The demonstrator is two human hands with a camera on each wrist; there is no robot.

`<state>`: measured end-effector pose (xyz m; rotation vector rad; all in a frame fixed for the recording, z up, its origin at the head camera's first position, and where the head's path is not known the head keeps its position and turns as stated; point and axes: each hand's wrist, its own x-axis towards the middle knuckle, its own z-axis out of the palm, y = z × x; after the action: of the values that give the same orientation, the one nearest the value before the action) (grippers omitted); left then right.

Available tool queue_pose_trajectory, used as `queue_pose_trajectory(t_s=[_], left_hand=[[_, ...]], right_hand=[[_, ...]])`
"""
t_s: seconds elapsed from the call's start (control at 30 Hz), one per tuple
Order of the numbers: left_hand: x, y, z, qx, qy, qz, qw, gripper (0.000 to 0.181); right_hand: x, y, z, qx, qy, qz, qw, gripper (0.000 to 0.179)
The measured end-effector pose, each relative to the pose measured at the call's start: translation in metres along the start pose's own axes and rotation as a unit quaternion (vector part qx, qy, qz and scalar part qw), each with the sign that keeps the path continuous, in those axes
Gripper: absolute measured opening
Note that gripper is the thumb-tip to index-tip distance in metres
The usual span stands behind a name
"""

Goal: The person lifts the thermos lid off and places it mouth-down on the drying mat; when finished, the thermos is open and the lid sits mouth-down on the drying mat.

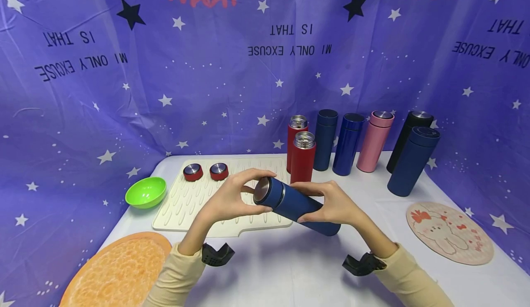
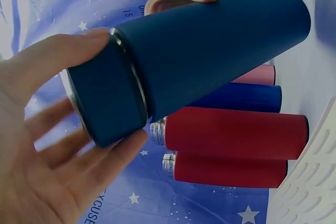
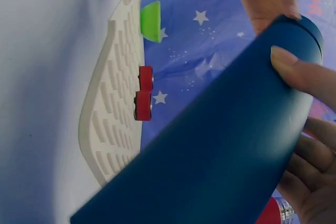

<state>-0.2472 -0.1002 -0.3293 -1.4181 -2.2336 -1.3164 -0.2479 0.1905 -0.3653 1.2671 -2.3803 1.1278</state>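
Note:
A dark blue thermos [image 1: 291, 201] is held tilted above the table, its lid end up to the left. My left hand [image 1: 230, 197] grips the lid [image 2: 107, 95], thumb on one side and fingers on the other. My right hand [image 1: 332, 203] holds the body between thumb and fingers. A thin silver ring shows at the seam where lid meets body, and the lid sits on the body. Behind the thermos stand two red thermoses, a front one [image 1: 303, 159] and a rear one [image 1: 291, 136], both with bare steel necks. Two red lids [image 1: 192, 172] lie on the white drying mat [image 1: 182, 210].
At the back right stand several capped thermoses: blue ones [image 1: 348, 146], a pink one [image 1: 374, 143] and a black one [image 1: 403, 136]. A green bowl [image 1: 146, 193] is left of the mat. Round placemats, one orange [image 1: 120, 275] and one pink [image 1: 451, 235], lie at the sides.

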Motion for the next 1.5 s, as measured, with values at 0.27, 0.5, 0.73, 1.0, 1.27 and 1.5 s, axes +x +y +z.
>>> queue_pose_trajectory(t_s=[0.27,0.5,0.73,1.0,1.27,1.5], left_hand=[[0.0,0.0,0.004,0.006,0.075,-0.109,0.9912,0.057],[0.001,-0.004,0.002,0.023,0.032,-0.07,0.9968,0.07],[0.001,-0.01,-0.004,0.017,-0.034,0.007,0.9993,0.074],[0.0,-0.012,-0.005,-0.012,-0.019,-0.01,0.9997,0.069],[0.002,0.015,-0.011,-0.029,0.049,-0.095,0.9938,0.064],[0.002,0.027,-0.018,-0.019,0.086,-0.13,0.9877,0.063]], right_hand=[[0.002,-0.004,0.01,-0.095,0.072,-0.024,0.9926,0.074],[0.003,-0.005,0.013,-0.137,0.085,-0.031,0.9864,0.075],[0.001,0.001,0.006,-0.106,0.054,-0.005,0.9929,0.075],[0.001,0.0,0.003,-0.103,0.042,0.002,0.9938,0.076],[0.001,0.001,0.004,-0.138,0.068,-0.012,0.988,0.078],[0.001,0.003,-0.004,-0.125,0.084,-0.001,0.9886,0.079]])
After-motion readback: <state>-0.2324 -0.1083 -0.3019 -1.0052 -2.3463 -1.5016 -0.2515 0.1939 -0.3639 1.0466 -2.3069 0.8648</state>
